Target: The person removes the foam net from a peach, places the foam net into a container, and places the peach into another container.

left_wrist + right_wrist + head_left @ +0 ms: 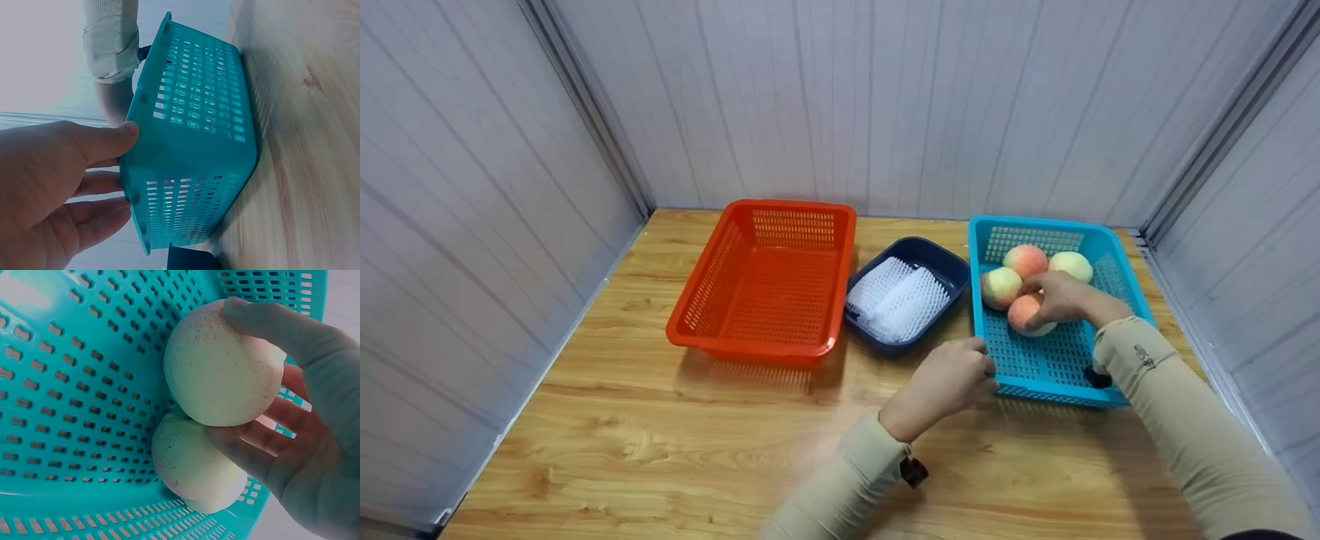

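Observation:
A turquoise plastic basket (1027, 367) with slotted walls stands at the right, with several peaches in it. My right hand (1065, 297) reaches inside and grips the nearest peach (1023, 312), thumb on one side and fingers round the other, as the right wrist view shows. Close by lie a yellowish-red peach (1000, 289), a pinker peach (1025, 259) and a pale peach (1072, 265). My left hand (949, 384) holds the basket's near left corner. In the left wrist view its thumb presses the rim (134, 149) from outside while the other fingers reach over it.
An orange slotted basket (780, 292) with nothing in it stands at the left. Between the two baskets, a small navy tray (943, 259) holds white foam net sleeves (901, 298). Pale panel walls (825, 105) enclose the wooden table (660, 427) at the back and sides.

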`<state>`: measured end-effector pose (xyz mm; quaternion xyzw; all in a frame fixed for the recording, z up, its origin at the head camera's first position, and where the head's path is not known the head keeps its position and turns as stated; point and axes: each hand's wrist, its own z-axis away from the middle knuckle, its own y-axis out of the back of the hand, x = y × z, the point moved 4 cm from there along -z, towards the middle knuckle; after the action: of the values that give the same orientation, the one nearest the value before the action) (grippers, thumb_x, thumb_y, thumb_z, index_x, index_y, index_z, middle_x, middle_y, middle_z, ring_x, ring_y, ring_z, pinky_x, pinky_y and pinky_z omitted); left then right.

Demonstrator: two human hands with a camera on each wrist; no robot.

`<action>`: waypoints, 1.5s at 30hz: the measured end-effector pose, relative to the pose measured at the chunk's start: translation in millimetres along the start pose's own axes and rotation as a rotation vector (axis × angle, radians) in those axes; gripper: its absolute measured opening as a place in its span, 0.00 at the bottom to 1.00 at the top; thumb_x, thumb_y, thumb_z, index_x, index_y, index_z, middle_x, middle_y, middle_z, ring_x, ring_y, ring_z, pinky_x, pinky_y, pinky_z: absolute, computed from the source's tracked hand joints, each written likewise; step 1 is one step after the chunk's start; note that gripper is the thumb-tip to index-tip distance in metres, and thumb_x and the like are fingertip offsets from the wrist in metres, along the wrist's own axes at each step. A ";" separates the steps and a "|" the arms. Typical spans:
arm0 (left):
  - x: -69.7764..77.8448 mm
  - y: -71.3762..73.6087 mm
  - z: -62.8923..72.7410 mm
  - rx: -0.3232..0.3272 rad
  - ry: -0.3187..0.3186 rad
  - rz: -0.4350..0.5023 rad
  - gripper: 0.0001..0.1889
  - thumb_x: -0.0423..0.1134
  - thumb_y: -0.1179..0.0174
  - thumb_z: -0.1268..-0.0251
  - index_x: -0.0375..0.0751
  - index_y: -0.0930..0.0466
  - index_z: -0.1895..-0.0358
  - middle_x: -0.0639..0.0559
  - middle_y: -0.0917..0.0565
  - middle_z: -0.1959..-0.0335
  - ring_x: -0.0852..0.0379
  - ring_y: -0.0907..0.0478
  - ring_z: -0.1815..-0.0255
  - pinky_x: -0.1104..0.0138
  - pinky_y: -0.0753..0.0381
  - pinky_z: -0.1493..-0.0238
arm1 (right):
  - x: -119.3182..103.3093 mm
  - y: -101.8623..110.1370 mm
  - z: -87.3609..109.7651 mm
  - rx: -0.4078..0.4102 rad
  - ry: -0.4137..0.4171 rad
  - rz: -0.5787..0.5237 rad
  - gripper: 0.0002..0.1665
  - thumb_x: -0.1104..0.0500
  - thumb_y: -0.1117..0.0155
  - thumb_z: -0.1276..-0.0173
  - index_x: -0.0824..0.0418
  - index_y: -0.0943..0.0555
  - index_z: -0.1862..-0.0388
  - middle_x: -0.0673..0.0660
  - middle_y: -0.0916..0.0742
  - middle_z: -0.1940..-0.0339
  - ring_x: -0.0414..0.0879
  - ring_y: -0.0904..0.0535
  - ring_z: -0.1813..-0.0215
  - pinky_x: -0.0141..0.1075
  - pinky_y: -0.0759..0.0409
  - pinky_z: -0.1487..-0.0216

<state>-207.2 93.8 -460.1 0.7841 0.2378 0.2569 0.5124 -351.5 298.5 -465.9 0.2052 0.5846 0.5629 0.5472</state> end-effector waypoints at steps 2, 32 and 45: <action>-0.4 0.5 -0.7 -0.006 0.000 0.009 0.05 0.46 0.32 0.40 0.51 0.13 0.69 0.60 0.27 0.70 0.64 0.29 0.70 0.70 0.27 0.67 | 0.0 -1.0 -1.4 -0.010 -0.007 -0.004 0.31 0.54 0.23 0.49 0.63 0.20 0.47 0.63 0.17 0.49 0.54 0.24 0.55 0.52 0.25 0.52; -1.8 -2.0 2.2 0.022 -0.015 0.019 0.05 0.46 0.32 0.41 0.52 0.15 0.71 0.61 0.28 0.70 0.65 0.31 0.70 0.71 0.28 0.68 | 4.6 3.5 8.4 0.010 0.031 0.038 0.37 0.51 0.21 0.49 0.68 0.23 0.45 0.68 0.19 0.46 0.65 0.25 0.44 0.58 0.26 0.48; -3.3 -3.1 2.8 0.027 -0.035 0.037 0.05 0.45 0.33 0.40 0.51 0.15 0.71 0.60 0.28 0.71 0.65 0.31 0.69 0.71 0.28 0.69 | -1.8 9.6 5.8 0.028 0.044 0.029 0.28 0.57 0.28 0.40 0.70 0.22 0.45 0.68 0.18 0.48 0.64 0.22 0.47 0.57 0.24 0.51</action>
<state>-208.2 90.9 -464.5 0.7995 0.2178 0.2494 0.5011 -349.6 302.2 -455.3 0.2089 0.6014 0.5666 0.5231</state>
